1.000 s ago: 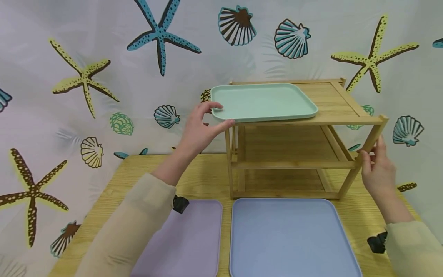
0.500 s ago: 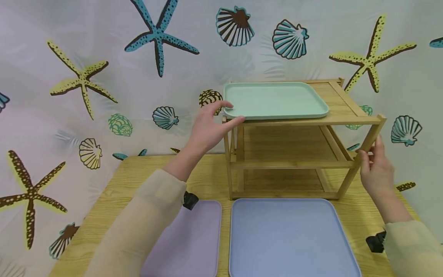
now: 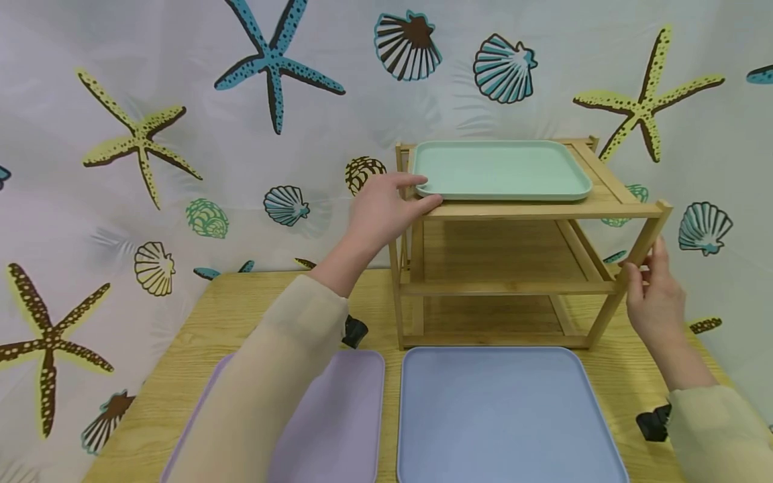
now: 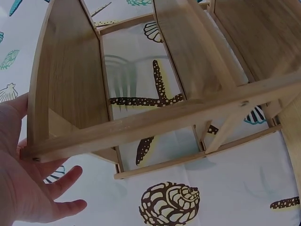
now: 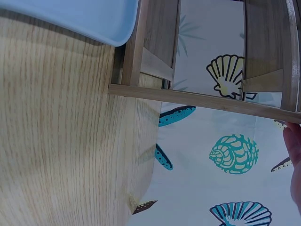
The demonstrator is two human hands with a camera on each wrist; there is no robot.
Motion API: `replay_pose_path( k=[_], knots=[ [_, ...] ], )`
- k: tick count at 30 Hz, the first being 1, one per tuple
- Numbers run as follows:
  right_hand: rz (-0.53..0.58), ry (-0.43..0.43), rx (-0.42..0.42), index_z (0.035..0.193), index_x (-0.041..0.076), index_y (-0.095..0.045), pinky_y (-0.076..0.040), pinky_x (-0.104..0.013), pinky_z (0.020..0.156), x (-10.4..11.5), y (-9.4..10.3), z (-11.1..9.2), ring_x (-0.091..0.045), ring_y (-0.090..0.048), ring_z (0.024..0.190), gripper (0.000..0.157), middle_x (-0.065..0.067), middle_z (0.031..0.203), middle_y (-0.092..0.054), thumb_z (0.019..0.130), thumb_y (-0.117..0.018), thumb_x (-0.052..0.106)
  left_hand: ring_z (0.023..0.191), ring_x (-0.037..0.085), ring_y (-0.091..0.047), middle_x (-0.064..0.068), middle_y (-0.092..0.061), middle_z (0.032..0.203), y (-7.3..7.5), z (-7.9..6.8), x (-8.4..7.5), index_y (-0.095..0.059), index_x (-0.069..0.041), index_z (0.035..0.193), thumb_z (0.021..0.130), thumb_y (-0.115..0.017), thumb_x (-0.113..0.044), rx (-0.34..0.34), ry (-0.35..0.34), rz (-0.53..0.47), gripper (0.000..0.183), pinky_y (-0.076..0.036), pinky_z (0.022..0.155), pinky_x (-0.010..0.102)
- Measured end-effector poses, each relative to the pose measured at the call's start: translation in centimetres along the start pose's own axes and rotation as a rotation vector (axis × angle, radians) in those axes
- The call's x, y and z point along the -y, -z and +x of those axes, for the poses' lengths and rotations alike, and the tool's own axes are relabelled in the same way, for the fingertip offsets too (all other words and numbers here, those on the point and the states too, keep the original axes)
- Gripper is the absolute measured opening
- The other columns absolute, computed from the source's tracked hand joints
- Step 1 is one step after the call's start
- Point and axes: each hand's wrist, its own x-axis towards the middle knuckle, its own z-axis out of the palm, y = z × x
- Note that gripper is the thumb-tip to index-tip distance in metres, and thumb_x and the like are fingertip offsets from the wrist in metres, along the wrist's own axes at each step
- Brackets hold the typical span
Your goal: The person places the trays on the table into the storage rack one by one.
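A mint-green tray (image 3: 501, 171) lies on the top shelf of a three-tier wooden rack (image 3: 519, 288) in the head view. At the tray's left end, my left hand (image 3: 383, 208) holds the near corner, index finger over the rim and thumb along the front edge. The left wrist view has the same hand (image 4: 28, 188) beside the rack's top end, its other fingers spread below. My right hand (image 3: 658, 295) grips the slanted right front post, thumb in front and fingers partly hidden behind. Only part of this hand (image 5: 295, 155) enters the right wrist view.
A blue tray (image 3: 507, 416) lies on the wooden table (image 3: 241, 308) in front of the rack. Left of it is a lilac tray (image 3: 338, 416), partly covered by the left sleeve. A curtain (image 3: 326, 147) with starfish and shells hangs behind.
My left hand has moved right with the mint-green tray, which slid along the top shelf from overhanging its left end. The right hand has stayed on the post.
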Motion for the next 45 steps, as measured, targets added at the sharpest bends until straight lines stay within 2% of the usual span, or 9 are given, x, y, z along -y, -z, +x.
replay_pose_path(
  k=[4,10,15,19,24,27,30,37,45],
  knots=[
    [0.002,0.003,-0.008,0.151,0.015,-0.023,-0.030,-0.007,0.066,-0.1,-0.1,-0.1,-0.044,-0.063,0.082,0.056,-0.026,0.103,-0.063,0.101,-0.048,0.006,0.114,0.020,-0.056,-0.001,-0.056,0.136,-0.4,0.4,-0.6,-0.066,-0.026,0.127,0.088,-0.066,-0.052,0.002,0.027,0.018,0.047,-0.047,0.061,0.032],
    [0.006,0.007,-0.017,0.151,0.015,-0.024,-0.032,-0.011,0.065,-0.3,-0.4,-0.1,-0.044,-0.063,0.080,0.057,-0.026,0.102,-0.063,0.101,-0.048,0.005,0.117,0.021,-0.054,-0.001,-0.056,0.136,-0.7,0.3,-0.6,-0.066,-0.026,0.126,0.088,-0.066,-0.052,-0.022,0.047,0.016,0.047,-0.048,0.060,0.031],
    [0.005,0.005,-0.023,0.151,0.015,-0.023,-0.032,-0.014,0.063,-0.2,-0.3,-0.1,-0.044,-0.063,0.081,0.056,-0.026,0.102,-0.064,0.102,-0.047,0.006,0.126,0.021,-0.047,0.001,-0.053,0.138,-0.9,-0.1,-0.1,-0.061,-0.021,0.132,0.090,-0.065,-0.050,-0.089,-0.011,-0.046,0.052,-0.048,0.086,0.037],
    [0.009,-0.014,-0.019,0.151,0.015,-0.023,-0.032,-0.013,0.064,0.0,-0.4,-0.1,-0.044,-0.063,0.082,0.054,-0.026,0.103,-0.064,0.102,-0.046,0.008,0.128,0.019,-0.043,0.002,-0.053,0.136,-0.7,-1.7,1.4,-0.059,-0.015,0.132,0.092,-0.066,-0.041,-0.220,-0.090,-0.216,0.048,-0.038,0.101,0.038],
    [0.013,-0.018,-0.021,0.151,0.015,-0.023,-0.032,-0.014,0.064,0.2,-0.4,-0.2,-0.044,-0.062,0.082,0.054,-0.026,0.103,-0.064,0.103,-0.046,0.009,0.119,0.015,-0.048,0.002,-0.057,0.128,-0.6,-5.6,4.7,-0.060,-0.011,0.128,0.094,-0.067,-0.025,-0.241,-0.168,-0.504,0.038,-0.040,0.099,0.039],
    [0.014,-0.014,-0.022,0.150,0.015,-0.024,-0.032,-0.014,0.065,0.3,-0.3,-0.1,-0.043,-0.062,0.081,0.053,-0.026,0.102,-0.064,0.103,-0.046,0.009,0.115,0.017,-0.051,0.004,-0.059,0.125,-0.8,-8.8,7.1,-0.060,-0.006,0.126,0.093,-0.067,-0.014,-0.185,-0.152,-0.632,0.035,-0.045,0.096,0.039],
    [0.011,-0.011,-0.028,0.150,0.014,-0.024,-0.033,-0.013,0.064,0.3,-0.3,-0.1,-0.040,-0.061,0.080,0.052,-0.026,0.102,-0.064,0.103,-0.045,0.009,0.110,0.023,-0.056,0.008,-0.061,0.121,-0.8,-12.2,9.2,-0.060,-0.002,0.123,0.092,-0.066,-0.006,-0.150,-0.093,-0.667,0.032,-0.048,0.092,0.035],
    [0.014,-0.035,-0.022,0.152,0.015,-0.022,-0.030,-0.008,0.068,0.5,-0.3,-0.3,-0.044,-0.061,0.085,0.055,-0.028,0.106,-0.062,0.103,-0.044,0.009,0.096,0.018,-0.063,0.007,-0.066,0.113,-1.0,-20.0,15.3,-0.063,-0.005,0.119,0.091,-0.068,-0.004,-0.110,-0.030,-0.522,0.029,-0.050,0.084,0.022],
    [0.006,-0.035,-0.025,0.151,0.014,-0.023,-0.030,-0.005,0.067,0.6,-0.3,-0.3,-0.040,-0.059,0.082,0.053,-0.025,0.104,-0.063,0.103,-0.044,0.009,0.102,0.012,-0.059,0.003,-0.066,0.114,0.8,-26.1,21.8,-0.064,-0.014,0.120,0.090,-0.071,-0.012,-0.058,0.073,-0.292,0.030,-0.051,0.082,0.030]
  ],
)
